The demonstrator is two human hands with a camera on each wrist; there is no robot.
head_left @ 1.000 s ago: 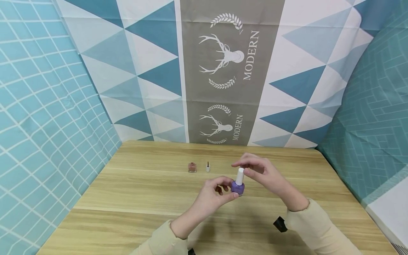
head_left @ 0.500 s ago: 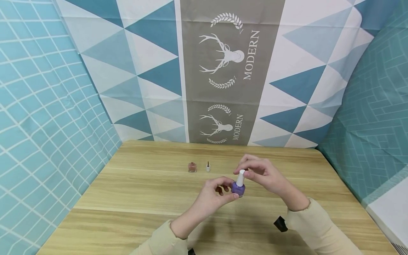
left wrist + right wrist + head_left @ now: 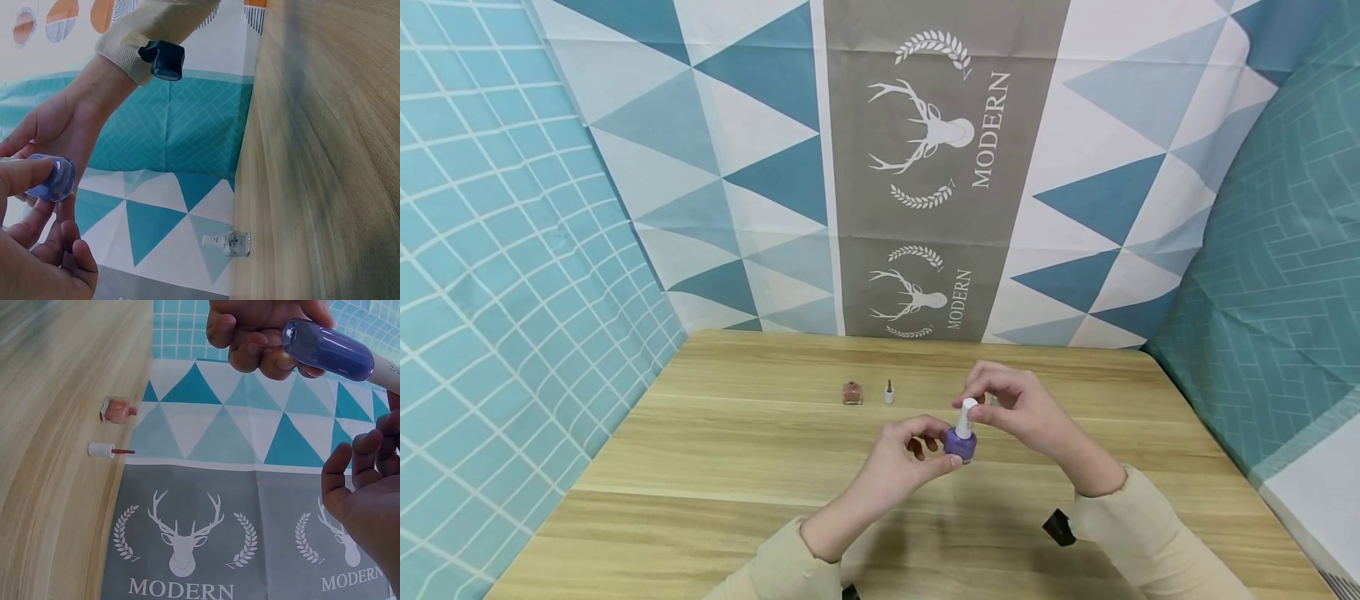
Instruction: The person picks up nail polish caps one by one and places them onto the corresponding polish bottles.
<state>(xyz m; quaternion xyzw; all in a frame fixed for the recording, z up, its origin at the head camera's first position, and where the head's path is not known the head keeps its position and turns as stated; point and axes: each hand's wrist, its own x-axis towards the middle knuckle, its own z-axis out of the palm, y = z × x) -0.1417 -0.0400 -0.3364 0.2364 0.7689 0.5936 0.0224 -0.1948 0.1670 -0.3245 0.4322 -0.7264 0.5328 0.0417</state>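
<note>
Above the table, my left hand (image 3: 906,457) holds a purple nail polish bottle (image 3: 959,448) between thumb and fingers. The bottle tilts slightly, its white cap (image 3: 966,423) pointing up. Thumb and fingers of my right hand (image 3: 1021,410) pinch that cap near its top; cap and bottle show no gap. In the right wrist view the purple glass (image 3: 331,350) lies across the left hand's fingers. Farther back on the wood stands an uncapped brownish-pink polish bottle (image 3: 852,394). Beside it, a white brush cap (image 3: 889,395) stands with its brush upward.
A clear polish bottle (image 3: 237,244) with a white cap stands on the wooden table (image 3: 715,450); in the head view the right hand mostly hides it. A patterned cloth (image 3: 917,167) hangs behind the table's far edge, with blue tiled-print cloth (image 3: 490,250) on the left.
My right thumb and fingers have closed in on the white cap, which has tipped slightly. The left hand has hardly moved. The bottle and brush cap on the table have stayed put.
</note>
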